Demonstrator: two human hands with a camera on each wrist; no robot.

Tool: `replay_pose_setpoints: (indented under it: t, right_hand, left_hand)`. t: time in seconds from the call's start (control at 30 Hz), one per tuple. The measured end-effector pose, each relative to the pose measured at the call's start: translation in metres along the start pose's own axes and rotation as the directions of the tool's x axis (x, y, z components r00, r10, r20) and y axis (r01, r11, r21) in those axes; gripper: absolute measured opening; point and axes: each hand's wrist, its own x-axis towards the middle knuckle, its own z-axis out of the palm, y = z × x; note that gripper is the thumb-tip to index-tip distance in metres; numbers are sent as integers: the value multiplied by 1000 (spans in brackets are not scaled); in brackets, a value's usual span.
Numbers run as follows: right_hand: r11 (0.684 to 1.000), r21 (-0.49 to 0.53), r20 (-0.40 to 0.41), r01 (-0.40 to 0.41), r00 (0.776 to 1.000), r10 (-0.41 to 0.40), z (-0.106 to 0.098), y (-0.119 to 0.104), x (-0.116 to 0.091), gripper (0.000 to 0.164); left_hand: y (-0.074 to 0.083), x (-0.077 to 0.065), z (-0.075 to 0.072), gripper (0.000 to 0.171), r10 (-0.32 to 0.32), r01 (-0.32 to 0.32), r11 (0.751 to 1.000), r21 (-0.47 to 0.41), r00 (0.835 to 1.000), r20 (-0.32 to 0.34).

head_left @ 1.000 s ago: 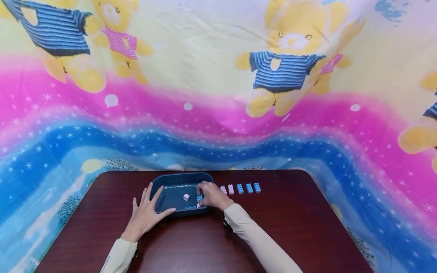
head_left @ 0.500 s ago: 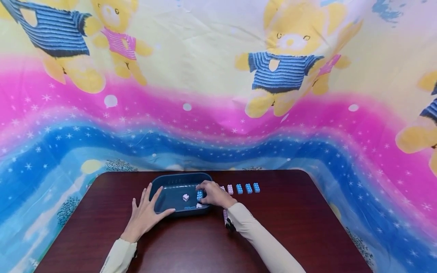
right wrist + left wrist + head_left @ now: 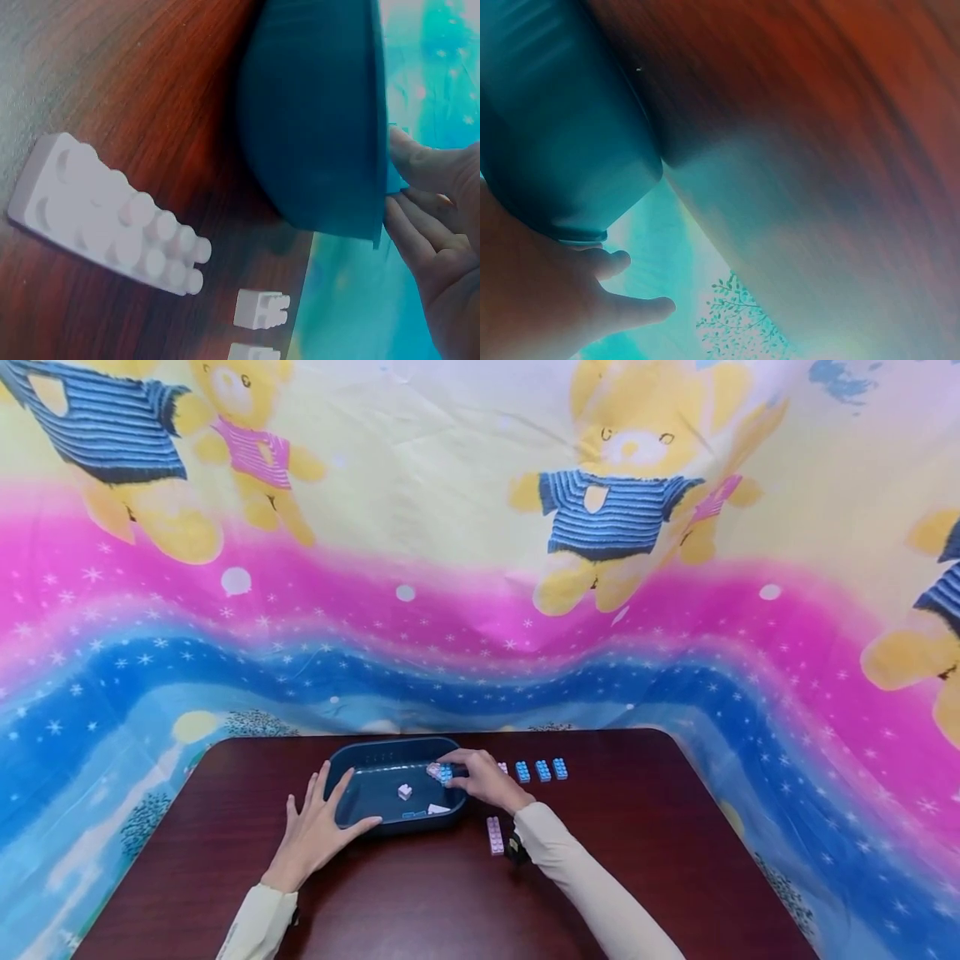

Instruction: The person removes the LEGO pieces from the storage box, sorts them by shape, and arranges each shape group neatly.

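Note:
My right hand (image 3: pixel 487 779) is over the right end of a dark teal plastic bin (image 3: pixel 375 795) and pinches a blue toy building brick (image 3: pixel 446 774) between thumb and fingers. A pale pink brick (image 3: pixel 432 769) shows right at its far left end. In the right wrist view a bit of blue (image 3: pixel 396 178) peeks out between thumb and fingers, mostly hidden behind the bin wall. My left hand (image 3: pixel 318 827) rests spread against the bin's left rim, thumb at the front edge. Inside the bin lie a small pale pink brick (image 3: pixel 405 792), a white-pink piece (image 3: pixel 438 810) and flat blue pieces (image 3: pixel 414 815).
Right of the bin, a row of blue bricks (image 3: pixel 543 771) stands on the dark red-brown table (image 3: pixel 405 893), with a pink brick (image 3: pixel 503 768) partly behind my right hand. A long pink brick (image 3: pixel 112 217) lies by my right wrist. A printed cloth (image 3: pixel 450 543) hangs behind the table.
My right hand has lifted the blue brick from the bin floor and shifted slightly right. The long pink brick by the right wrist has come into view. The left hand keeps its place.

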Motion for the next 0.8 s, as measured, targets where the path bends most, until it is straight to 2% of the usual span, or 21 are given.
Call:
replay_pose_setpoints:
  t: [0.2, 0.37, 0.5, 0.7, 0.8]
  right_hand:
    - [984, 176, -37, -10, 999, 16, -9, 11, -8, 41]
    - [965, 261, -59, -32, 997, 49, -16, 24, -18, 41]
    - [966, 253, -79, -42, 995, 64, -21, 40, -26, 41]
    - [988, 151, -118, -35, 992, 54, -29, 63, -40, 40]
    - [986, 163, -136, -43, 989, 65, -35, 75, -49, 40]
  left_hand:
    - [-1, 1, 1, 109, 8, -8, 1000, -2, 1000, -8]
    - [-1, 0, 1, 109, 5, -5, 1000, -7, 1000, 0]
    - [-1, 0, 1, 108, 5, -5, 1000, -6, 1000, -1]
    - [-2, 1, 1, 108, 8, -8, 1000, -4, 1000, -9]
    - [-2, 1, 2, 109, 12, -12, 1000, -4, 1000, -4]
